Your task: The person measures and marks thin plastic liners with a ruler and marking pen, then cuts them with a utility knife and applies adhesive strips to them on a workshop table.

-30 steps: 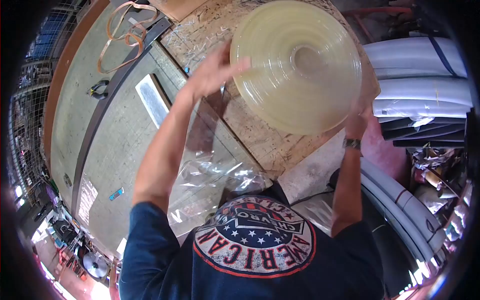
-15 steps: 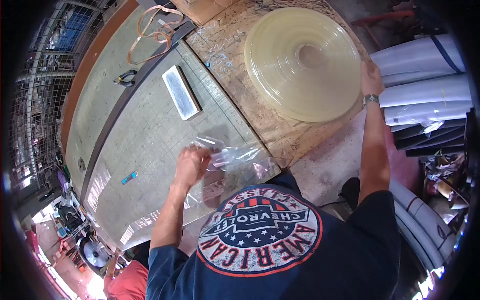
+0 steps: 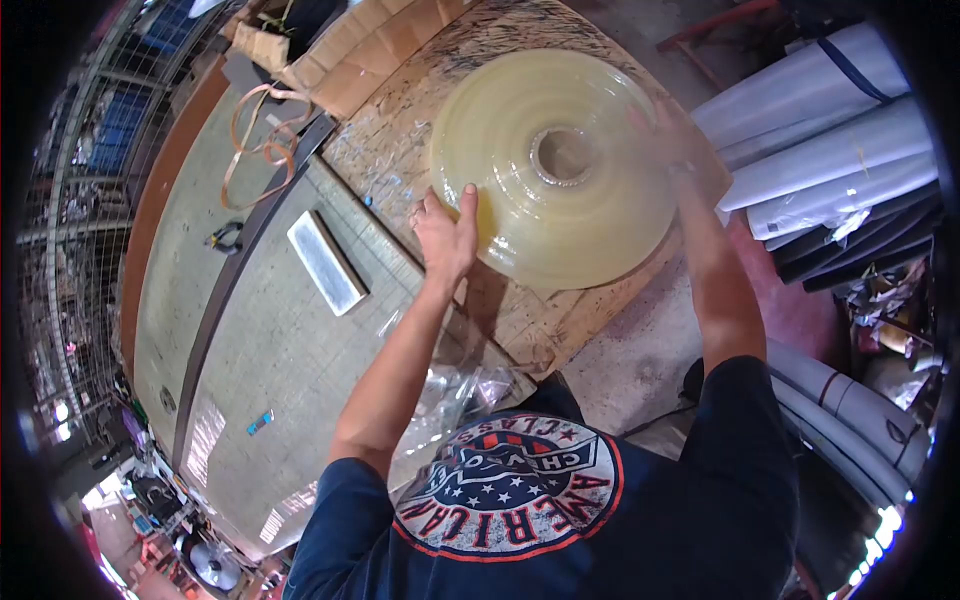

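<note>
We flank the round, translucent yellow plastic roll (image 3: 510, 110): left hand (image 3: 447, 235) half-open at its near-left rim; right hand (image 3: 663, 138) blurred, grip unclear.

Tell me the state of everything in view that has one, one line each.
Translucent yellowish roll: lying flat
Left hand: spread at the roll's edge
Right hand: blurred, grip unclear
Brown strap: loosely looped
Clear plastic film: crumpled
Pliers: open or shut unclear
Pale rolls: rolled up
Cardboard box: open-topped
</note>
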Demonstrator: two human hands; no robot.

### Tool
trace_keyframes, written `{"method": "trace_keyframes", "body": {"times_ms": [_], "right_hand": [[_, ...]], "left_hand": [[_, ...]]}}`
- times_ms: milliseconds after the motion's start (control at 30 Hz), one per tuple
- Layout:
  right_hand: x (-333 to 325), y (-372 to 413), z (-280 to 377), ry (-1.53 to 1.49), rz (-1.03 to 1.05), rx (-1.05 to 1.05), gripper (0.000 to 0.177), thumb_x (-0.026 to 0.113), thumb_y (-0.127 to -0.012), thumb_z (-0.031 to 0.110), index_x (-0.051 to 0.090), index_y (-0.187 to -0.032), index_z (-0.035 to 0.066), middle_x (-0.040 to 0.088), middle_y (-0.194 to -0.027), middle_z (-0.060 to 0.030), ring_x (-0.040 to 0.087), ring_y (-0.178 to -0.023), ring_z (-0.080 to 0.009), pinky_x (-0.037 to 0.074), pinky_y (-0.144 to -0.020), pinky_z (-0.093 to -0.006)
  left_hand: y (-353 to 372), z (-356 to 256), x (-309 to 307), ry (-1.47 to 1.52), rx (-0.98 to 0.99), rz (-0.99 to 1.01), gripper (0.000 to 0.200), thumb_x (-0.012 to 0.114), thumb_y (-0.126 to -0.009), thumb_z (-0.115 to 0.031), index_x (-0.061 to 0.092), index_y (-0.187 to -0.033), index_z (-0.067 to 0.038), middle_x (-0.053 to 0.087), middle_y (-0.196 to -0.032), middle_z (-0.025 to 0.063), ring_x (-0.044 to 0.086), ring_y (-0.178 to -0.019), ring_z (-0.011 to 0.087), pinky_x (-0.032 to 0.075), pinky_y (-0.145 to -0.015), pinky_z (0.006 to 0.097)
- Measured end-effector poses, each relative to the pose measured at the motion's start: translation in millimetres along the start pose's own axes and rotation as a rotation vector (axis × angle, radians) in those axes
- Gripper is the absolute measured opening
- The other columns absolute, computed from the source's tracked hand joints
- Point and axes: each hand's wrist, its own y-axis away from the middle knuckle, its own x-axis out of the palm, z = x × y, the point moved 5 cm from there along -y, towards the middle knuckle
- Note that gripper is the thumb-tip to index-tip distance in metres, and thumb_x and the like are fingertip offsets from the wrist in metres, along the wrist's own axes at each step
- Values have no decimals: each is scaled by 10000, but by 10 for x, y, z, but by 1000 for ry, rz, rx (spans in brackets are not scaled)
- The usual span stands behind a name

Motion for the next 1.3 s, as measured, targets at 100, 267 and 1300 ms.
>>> {"method": "trace_keyframes", "body": {"times_ms": [100, 267, 1300], "right_hand": [[38, 98, -126, -9, 1, 122, 832, 555, -951, 672, 473, -1514, 65, 537, -1476, -275, 510, -1374, -418, 391, -1145, -486], [-209, 738, 160, 23, -242, 4, 689, 575, -979, 585, 570, -1409, 46, 661, -1301, -257, 626, -1209, -429, 477, -1034, -500], [256, 987, -694, 94, -118, 312, 808, 605, -940, 604, 516, -1380, -68, 587, -1331, -339, 560, -1260, -470, 438, -1067, -527]], "left_hand": [[-142, -70, 301, -107, 31, -86, 805, 701, -924, -508, 476, -1332, 148, 528, -1330, 375, 429, -1341, 507, 321, -1163, 536], [-727, -153, 212, -44, 213, 56, 797, 702, -917, -515, 494, -1321, 140, 545, -1327, 362, 464, -1317, 492, 357, -1137, 526], [1375, 958, -1955, -544, -31, 779, 396, 823, -803, -313, 761, -1082, -40, 751, -971, 152, 693, -1023, 321, 537, -893, 430]]}}
